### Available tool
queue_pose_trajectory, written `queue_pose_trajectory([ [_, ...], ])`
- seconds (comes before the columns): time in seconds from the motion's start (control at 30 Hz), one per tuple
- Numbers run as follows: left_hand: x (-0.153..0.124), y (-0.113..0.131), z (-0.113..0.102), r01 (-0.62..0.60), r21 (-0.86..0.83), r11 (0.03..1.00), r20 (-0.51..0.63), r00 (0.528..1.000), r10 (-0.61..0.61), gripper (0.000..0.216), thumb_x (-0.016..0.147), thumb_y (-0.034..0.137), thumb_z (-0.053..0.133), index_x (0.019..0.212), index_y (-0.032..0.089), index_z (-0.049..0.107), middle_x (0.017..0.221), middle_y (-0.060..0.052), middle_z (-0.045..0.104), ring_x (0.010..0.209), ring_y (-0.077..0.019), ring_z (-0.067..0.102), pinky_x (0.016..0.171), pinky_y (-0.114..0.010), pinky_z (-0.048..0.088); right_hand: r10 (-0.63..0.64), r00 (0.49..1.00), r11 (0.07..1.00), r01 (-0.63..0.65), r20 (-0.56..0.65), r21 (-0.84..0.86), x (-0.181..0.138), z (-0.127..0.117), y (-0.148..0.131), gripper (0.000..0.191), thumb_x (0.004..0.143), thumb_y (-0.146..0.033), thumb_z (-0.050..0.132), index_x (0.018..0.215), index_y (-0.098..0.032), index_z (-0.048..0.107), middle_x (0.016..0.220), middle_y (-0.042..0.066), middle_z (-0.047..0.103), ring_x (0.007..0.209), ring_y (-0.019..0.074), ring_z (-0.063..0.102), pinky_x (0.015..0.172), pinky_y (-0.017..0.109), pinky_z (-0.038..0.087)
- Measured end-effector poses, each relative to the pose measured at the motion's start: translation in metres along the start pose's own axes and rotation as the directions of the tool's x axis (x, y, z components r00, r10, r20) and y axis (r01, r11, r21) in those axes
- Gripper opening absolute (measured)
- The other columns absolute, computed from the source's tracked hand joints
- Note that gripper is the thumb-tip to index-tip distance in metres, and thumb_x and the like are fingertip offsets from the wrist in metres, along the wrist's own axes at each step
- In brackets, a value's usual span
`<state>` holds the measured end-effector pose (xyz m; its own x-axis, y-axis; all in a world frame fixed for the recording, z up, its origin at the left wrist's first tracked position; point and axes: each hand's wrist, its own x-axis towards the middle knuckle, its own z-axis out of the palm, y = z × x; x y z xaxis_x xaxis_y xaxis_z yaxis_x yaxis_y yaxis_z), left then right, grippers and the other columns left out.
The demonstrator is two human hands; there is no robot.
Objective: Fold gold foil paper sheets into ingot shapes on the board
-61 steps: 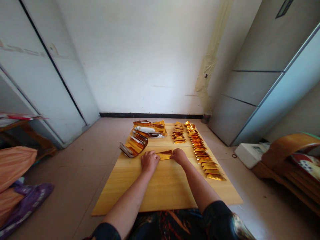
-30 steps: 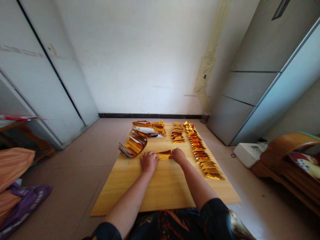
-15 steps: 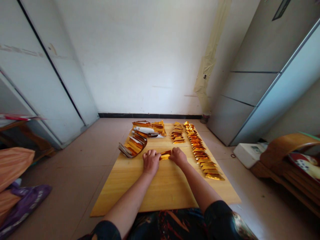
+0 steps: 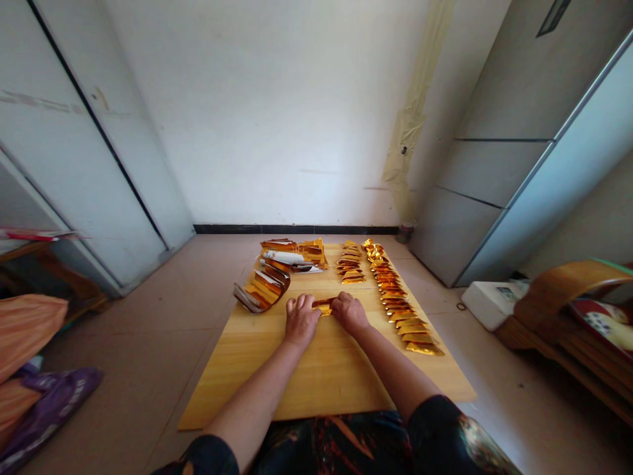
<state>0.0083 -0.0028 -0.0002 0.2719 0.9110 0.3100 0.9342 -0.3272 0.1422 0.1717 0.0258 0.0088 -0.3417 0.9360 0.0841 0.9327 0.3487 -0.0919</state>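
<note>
- Centrally on the tabletop [image 4: 297, 392], a gold foil piece [image 4: 324, 307] lies between the two hands, glossy, with a darker brown-gold band along its far edge; only a short middle stretch shows.
- The left hand [image 4: 302, 319] has its fingers bent and slightly parted, gripping the foil's left end; the exact placing of the fingertips is hidden.
- The right hand [image 4: 349, 313] is curled closed around the right end, its thumb side toward the foil.
- The tabletop is pale yellow wood with a fine, straight grain and a smooth face.
- Along its right side runs a long row of folded gold pieces [image 4: 396, 298], shiny, crisply creased and overlapping; the far end looks crumpled and brighter.
- Just left of that row's far part sits a shorter row of slim, pointed gold folds [image 4: 351, 264].
- Beyond the left hand, a curled stack of foil sheets [image 4: 267, 288] bows upward at its edges, gold mixed with whitish layers; behind it lies a flatter pile [image 4: 311, 251] beside a white roll [image 4: 283, 256].
- Compared with half a second ago, the hands have drawn closer together and less foil shows between them; the left hand has shifted rightward. Both rows and the stacks stay as they were.
</note>
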Motion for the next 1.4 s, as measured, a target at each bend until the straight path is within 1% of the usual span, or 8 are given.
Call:
queue_pose_trajectory([
  [0.13, 0.003, 0.000, 0.001, -0.071, 0.022, 0.997, 0.068, 0.995, 0.070, 0.024, 0.090, 0.025, 0.045, 0.083, 0.023, 0.068, 0.097, -0.007, 0.059, 0.103, -0.0233, 0.045, 0.088, -0.040, 0.032, -0.018, 0.998, 1.000, 0.019, 0.059, -0.021, 0.005, -0.003, -0.004, 0.022, 0.091, -0.024, 0.044, 0.096, -0.019, 0.065, 0.100, 0.009, 0.063, 0.094, 0.0183, 0.057, 0.077, 0.026, 0.040],
  [0.27, 0.007, 0.001, 0.003, -0.110, 0.029, 0.993, 0.153, 0.983, 0.104, 0.027, 0.090, 0.017, 0.041, 0.087, 0.020, 0.068, 0.095, -0.009, 0.061, 0.100, -0.0220, 0.048, 0.084, -0.035, 0.036, 0.030, 0.988, 0.998, -0.037, 0.149, 0.048, 0.010, -0.006, -0.005, 0.022, 0.090, -0.022, 0.045, 0.100, -0.020, 0.064, 0.099, 0.007, 0.065, 0.088, 0.0161, 0.061, 0.073, 0.023, 0.041],
  [0.43, 0.003, 0.001, 0.004, -0.042, -0.019, 0.999, 0.200, 0.979, 0.045, 0.027, 0.090, 0.017, 0.040, 0.093, 0.019, 0.067, 0.098, -0.008, 0.062, 0.101, -0.0205, 0.051, 0.086, -0.031, 0.038, 0.068, 0.988, 0.994, -0.079, 0.138, 0.078, 0.012, -0.005, -0.007, 0.024, 0.088, -0.020, 0.044, 0.102, -0.019, 0.063, 0.101, 0.007, 0.066, 0.091, 0.0164, 0.061, 0.074, 0.023, 0.041],
  [0.53, -0.003, 0.000, 0.005, -0.002, -0.047, 0.999, 0.195, 0.981, 0.011, 0.029, 0.091, 0.018, 0.038, 0.101, 0.020, 0.065, 0.103, -0.006, 0.062, 0.105, -0.0192, 0.050, 0.088, -0.029, 0.039, 0.089, 0.984, 0.992, -0.101, 0.152, 0.073, 0.013, -0.004, -0.007, 0.026, 0.089, -0.020, 0.041, 0.104, -0.018, 0.062, 0.102, 0.008, 0.066, 0.092, 0.0167, 0.061, 0.074, 0.023, 0.041],
  [0.7, -0.014, -0.001, 0.006, -0.008, -0.034, 0.999, 0.194, 0.981, 0.014, 0.035, 0.089, 0.013, 0.035, 0.112, 0.019, 0.060, 0.109, -0.007, 0.062, 0.104, -0.0199, 0.052, 0.089, -0.030, 0.039, 0.089, 0.979, 0.986, -0.112, 0.184, 0.122, 0.015, -0.008, -0.007, 0.026, 0.086, -0.021, 0.045, 0.105, -0.019, 0.062, 0.103, 0.007, 0.066, 0.094, 0.0170, 0.061, 0.074, 0.023, 0.040],
  [0.93, -0.019, 0.011, -0.006, 0.043, -0.023, 0.999, 0.210, 0.977, -0.037, 0.035, 0.086, 0.014, 0.036, 0.112, 0.019, 0.060, 0.111, -0.009, 0.063, 0.104, -0.0220, 0.053, 0.088, -0.035, 0.037, 0.121, 0.968, 0.977, -0.155, 0.219, 0.145, 0.015, -0.014, -0.011, 0.025, 0.081, -0.026, 0.053, 0.103, -0.018, 0.063, 0.103, 0.008, 0.067, 0.095, 0.0182, 0.061, 0.074, 0.024, 0.042],
  [1.17, -0.021, 0.015, -0.005, 0.076, -0.021, 0.997, 0.161, 0.984, -0.072, 0.034, 0.086, 0.016, 0.036, 0.108, 0.022, 0.061, 0.109, -0.007, 0.064, 0.104, -0.0228, 0.051, 0.090, -0.040, 0.031, 0.237, 0.952, 0.958, -0.263, 0.193, 0.118, 0.017, -0.008, -0.021, 0.047, 0.075, -0.049, 0.061, 0.110, -0.018, 0.059, 0.108, 0.011, 0.064, 0.098, 0.0224, 0.062, 0.078, 0.029, 0.046],
  [1.4, -0.022, 0.014, 0.002, 0.092, -0.027, 0.995, 0.144, 0.986, -0.088, 0.037, 0.087, 0.015, 0.035, 0.113, 0.024, 0.060, 0.116, -0.006, 0.063, 0.106, -0.0233, 0.050, 0.096, -0.045, 0.026, 0.332, 0.911, 0.919, -0.370, 0.245, 0.132, 0.026, -0.006, -0.021, 0.055, 0.066, -0.049, 0.069, 0.111, -0.018, 0.060, 0.110, 0.012, 0.065, 0.101, 0.0240, 0.062, 0.079, 0.030, 0.047],
])
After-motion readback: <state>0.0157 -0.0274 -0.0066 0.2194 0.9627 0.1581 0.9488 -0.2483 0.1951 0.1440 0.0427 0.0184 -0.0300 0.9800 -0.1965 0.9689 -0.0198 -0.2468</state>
